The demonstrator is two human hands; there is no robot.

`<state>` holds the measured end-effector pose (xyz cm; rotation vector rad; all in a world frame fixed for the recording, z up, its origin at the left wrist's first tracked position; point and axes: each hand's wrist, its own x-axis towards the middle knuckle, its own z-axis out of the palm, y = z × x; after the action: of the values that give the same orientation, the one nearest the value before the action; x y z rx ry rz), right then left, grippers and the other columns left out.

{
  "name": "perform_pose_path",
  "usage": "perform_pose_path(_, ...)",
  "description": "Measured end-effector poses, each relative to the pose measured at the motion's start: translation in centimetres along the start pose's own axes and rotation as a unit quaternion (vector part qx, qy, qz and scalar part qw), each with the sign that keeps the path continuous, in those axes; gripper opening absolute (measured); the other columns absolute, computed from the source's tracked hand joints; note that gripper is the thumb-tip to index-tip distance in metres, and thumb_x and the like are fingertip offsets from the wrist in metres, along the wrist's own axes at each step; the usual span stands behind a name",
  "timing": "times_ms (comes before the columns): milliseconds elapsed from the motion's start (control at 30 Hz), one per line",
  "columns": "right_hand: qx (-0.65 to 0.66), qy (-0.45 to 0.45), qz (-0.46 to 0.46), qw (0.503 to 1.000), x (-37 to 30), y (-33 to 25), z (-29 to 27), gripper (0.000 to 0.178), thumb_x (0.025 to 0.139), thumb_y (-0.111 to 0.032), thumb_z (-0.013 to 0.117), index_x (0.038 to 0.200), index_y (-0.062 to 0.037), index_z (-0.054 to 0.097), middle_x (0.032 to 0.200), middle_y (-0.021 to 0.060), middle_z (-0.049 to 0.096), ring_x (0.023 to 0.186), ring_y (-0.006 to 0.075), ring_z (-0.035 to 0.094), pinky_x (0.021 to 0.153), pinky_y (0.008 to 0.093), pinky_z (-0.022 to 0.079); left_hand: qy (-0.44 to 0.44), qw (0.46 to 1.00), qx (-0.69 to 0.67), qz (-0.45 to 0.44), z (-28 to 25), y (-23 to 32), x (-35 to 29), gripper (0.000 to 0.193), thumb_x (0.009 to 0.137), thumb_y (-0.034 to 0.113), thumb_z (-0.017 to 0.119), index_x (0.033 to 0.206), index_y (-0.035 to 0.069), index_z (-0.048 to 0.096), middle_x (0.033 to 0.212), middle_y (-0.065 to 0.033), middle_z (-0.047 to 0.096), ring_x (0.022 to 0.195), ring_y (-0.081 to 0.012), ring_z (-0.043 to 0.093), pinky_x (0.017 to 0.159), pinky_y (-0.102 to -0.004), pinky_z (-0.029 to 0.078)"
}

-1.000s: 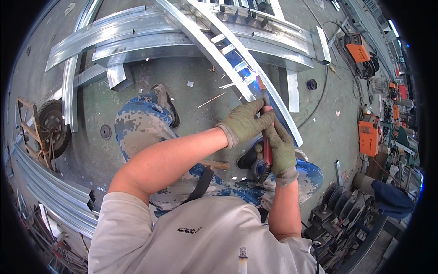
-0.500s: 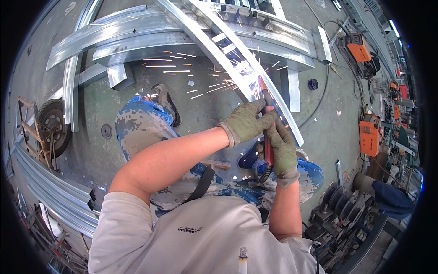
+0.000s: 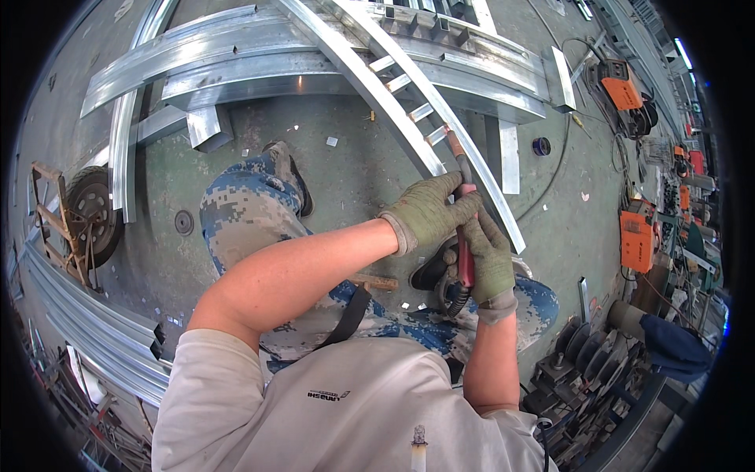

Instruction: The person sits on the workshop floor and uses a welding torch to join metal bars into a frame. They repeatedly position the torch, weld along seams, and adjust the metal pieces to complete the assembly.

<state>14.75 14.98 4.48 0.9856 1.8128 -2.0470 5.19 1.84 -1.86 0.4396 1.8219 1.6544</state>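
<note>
Just right of centre, held between two gloved hands: a red-handled welding torch (image 3: 465, 269). Right hand (image 3: 491, 258) wrapped snugly round the lower handle, with a bit of glove visible on the far side. Left hand (image 3: 429, 211) curled mostly closed over the front of the handle; undersides of the fingers hidden, so no telling how firm the hold. Tip (image 3: 454, 143) pointing up the frame, beside the lowest rung (image 3: 435, 137) and the right rail (image 3: 499, 206) of a ladder-like metal frame (image 3: 395, 114). Impossible to tell touch from a small gap there.

Slanting from top middle to right of centre, laid across thick metal beams (image 3: 259, 77), with the lower end jutting past them over the floor (image 3: 346, 169).

Probably light in the hand, stiff in the handle, but tugged from behind by the bendy black cable (image 3: 458, 302). Best held well back on the red part, clear of the likely hot tip. As for the frame, judge it stiff, awkward for its length, slick on the shiny faces and perhaps sharp at cut ends. Take hold by both rails, away from the possibly hot rung joints.
</note>
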Motion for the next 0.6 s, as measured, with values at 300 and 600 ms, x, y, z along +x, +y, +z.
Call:
perform_pose_path(300, -0.018, -0.004, -0.002, 1.000, 0.3, 0.0, -0.1, 0.049, 0.104, -0.033, 0.067, 0.144, -0.0054, 0.058, 0.094, 0.0041, 0.067, 0.062, 0.0129, 0.065, 0.047, 0.0246, 0.048, 0.034, 0.998, 0.042, 0.032, 0.2, -0.7, 0.2, 0.051, 0.099, 0.049, 0.064, 0.119, 0.002, 0.069, 0.104, -0.0238, 0.072, 0.096, -0.0368, 0.070, 0.087, -0.0454, 0.054)
perform_pose_path(600, -0.012, -0.002, 0.003, 1.000, 0.5, -0.2, 0.1, 0.050, 0.105, -0.032, 0.066, 0.145, -0.0041, 0.057, 0.095, 0.0044, 0.067, 0.062, 0.0129, 0.065, 0.046, 0.0239, 0.048, 0.019, 1.000, 0.020, 0.004, -0.4, 0.6, -0.1, 0.045, 0.100, 0.041, 0.067, 0.121, 0.001, 0.068, 0.097, -0.0187, 0.071, 0.090, -0.0245, 0.068, 0.083, -0.0397, 0.054)
